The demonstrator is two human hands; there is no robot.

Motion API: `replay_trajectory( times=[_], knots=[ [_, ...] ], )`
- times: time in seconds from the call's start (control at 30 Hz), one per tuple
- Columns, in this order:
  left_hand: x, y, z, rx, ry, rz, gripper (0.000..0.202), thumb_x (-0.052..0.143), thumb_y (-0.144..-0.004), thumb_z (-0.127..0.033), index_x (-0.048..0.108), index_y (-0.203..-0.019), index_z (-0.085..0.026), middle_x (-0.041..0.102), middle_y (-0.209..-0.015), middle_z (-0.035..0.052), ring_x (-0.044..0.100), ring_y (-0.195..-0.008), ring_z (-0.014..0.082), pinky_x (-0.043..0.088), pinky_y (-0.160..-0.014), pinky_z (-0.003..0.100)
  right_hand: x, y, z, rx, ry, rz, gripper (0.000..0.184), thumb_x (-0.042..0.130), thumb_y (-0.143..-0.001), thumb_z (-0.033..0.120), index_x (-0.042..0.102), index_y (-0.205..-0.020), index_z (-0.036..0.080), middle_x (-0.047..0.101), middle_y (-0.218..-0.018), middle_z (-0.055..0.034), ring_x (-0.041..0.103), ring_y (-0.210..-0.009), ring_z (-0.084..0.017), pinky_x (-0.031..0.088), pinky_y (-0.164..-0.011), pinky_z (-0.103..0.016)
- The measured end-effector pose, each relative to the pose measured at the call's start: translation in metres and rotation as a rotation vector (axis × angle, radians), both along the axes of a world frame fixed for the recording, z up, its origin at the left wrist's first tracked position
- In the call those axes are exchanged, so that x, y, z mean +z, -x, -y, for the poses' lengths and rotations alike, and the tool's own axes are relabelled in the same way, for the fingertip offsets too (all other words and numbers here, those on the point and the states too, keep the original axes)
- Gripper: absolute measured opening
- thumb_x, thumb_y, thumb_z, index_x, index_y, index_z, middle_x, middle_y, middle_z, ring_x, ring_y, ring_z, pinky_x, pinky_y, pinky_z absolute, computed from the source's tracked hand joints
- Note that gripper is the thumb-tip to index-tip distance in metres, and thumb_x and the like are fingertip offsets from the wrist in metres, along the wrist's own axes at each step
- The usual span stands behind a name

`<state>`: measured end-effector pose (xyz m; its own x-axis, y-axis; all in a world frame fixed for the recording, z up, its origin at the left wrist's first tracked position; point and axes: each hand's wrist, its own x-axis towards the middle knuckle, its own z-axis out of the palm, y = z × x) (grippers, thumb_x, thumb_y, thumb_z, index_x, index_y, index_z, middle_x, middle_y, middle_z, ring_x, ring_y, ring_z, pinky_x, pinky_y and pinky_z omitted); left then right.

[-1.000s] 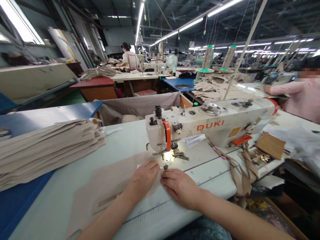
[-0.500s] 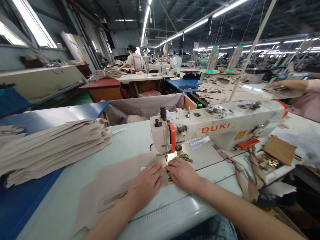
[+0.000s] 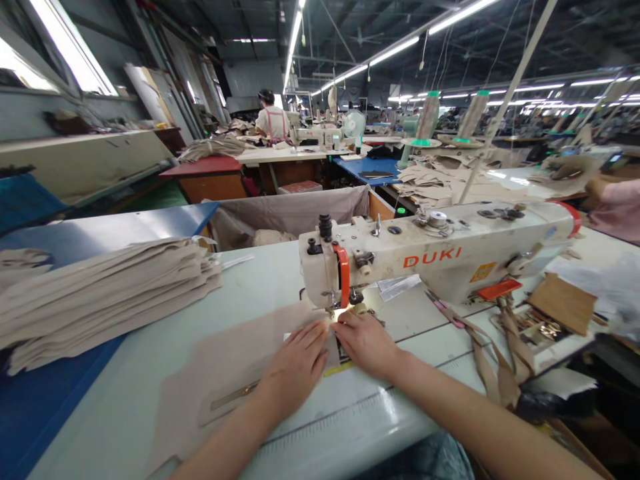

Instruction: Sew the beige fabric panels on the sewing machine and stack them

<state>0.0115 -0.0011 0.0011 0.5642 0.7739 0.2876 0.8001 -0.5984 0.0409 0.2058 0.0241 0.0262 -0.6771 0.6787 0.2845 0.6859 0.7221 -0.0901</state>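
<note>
A beige fabric piece (image 3: pixel 200 360) lies flat on the sewing machine table, with a narrow zippered slot (image 3: pixel 234 396) in it. My left hand (image 3: pixel 300 357) rests on this fabric, fingers stretched toward the needle area. My right hand (image 3: pixel 367 343) has bent fingers pinched at the fabric's edge, just right of the left fingertips. Both sets of fingertips are close to the lit presser foot of the sewing machine (image 3: pixel 430 257); the needle itself cannot be made out. A small white tag (image 3: pixel 287 337) shows beside my left hand.
Stacked beige pieces (image 3: pixel 110 293) lie at left on a blue surface (image 3: pixel 60 400). Pink-handled scissors (image 3: pixel 445 310), fabric strips (image 3: pixel 483 353) and a box of metal parts (image 3: pixel 547 328) are at right. A cloth-lined bin (image 3: pixel 295 210) stands behind; a co-worker's sleeve (image 3: pixel 620 203) is far right.
My right hand has shifted slightly, and more of a yellow strip shows below it. The fabric under my left hand has moved a little away from me. The co-worker's arm at right has drawn back.
</note>
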Motion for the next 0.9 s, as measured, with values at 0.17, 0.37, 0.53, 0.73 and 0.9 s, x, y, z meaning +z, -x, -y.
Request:
replay_trajectory(
  times=[0.17, 0.37, 0.53, 0.73, 0.9],
  knots=[
    [-0.003, 0.001, 0.000, -0.019, -0.019, -0.021, 0.039, 0.040, -0.095, -0.028, 0.057, -0.127, -0.014, 0.062, -0.130, 0.0117, 0.058, -0.119, 0.0231, 0.048, -0.101, 0.040, -0.005, -0.002, 0.000, 0.017, -0.002, 0.015, 0.012, 0.053, -0.093, 0.015, 0.065, -0.094, 0.016, 0.065, -0.093, -0.0062, 0.056, -0.086, -0.020, 0.042, -0.075, -0.031],
    [-0.001, -0.001, -0.003, -0.019, -0.060, -0.039, 0.038, 0.040, -0.094, -0.026, 0.058, -0.125, -0.014, 0.063, -0.129, 0.0109, 0.058, -0.119, 0.0218, 0.048, -0.101, 0.038, -0.008, -0.002, -0.001, 0.003, -0.021, -0.008, 0.013, 0.051, -0.094, 0.016, 0.065, -0.095, 0.016, 0.064, -0.090, -0.0062, 0.055, -0.083, -0.019, 0.041, -0.075, -0.031],
    [-0.001, -0.003, -0.008, -0.030, -0.074, -0.012, 0.038, 0.039, -0.094, -0.025, 0.059, -0.125, -0.014, 0.063, -0.129, 0.0104, 0.058, -0.119, 0.0214, 0.048, -0.101, 0.038, -0.005, -0.001, -0.001, -0.024, -0.008, -0.007, 0.014, 0.051, -0.094, 0.015, 0.064, -0.093, 0.015, 0.063, -0.089, -0.0060, 0.055, -0.083, -0.019, 0.040, -0.079, -0.030],
    [-0.005, -0.002, -0.012, -0.039, -0.082, 0.007, 0.038, 0.040, -0.094, -0.026, 0.058, -0.125, -0.014, 0.063, -0.129, 0.0109, 0.058, -0.118, 0.0218, 0.048, -0.101, 0.039, -0.004, -0.001, -0.003, -0.039, -0.012, -0.014, 0.016, 0.048, -0.095, 0.016, 0.064, -0.092, 0.015, 0.064, -0.090, -0.0060, 0.054, -0.084, -0.019, 0.041, -0.081, -0.030],
    [-0.004, -0.003, -0.013, -0.039, -0.091, 0.018, 0.039, 0.038, -0.094, -0.026, 0.058, -0.125, -0.013, 0.063, -0.129, 0.0109, 0.057, -0.119, 0.0217, 0.048, -0.101, 0.039, -0.004, 0.000, -0.005, -0.036, 0.008, -0.002, 0.019, 0.045, -0.096, 0.015, 0.064, -0.093, 0.014, 0.063, -0.089, -0.0072, 0.054, -0.086, -0.020, 0.041, -0.081, -0.031]
  ],
)
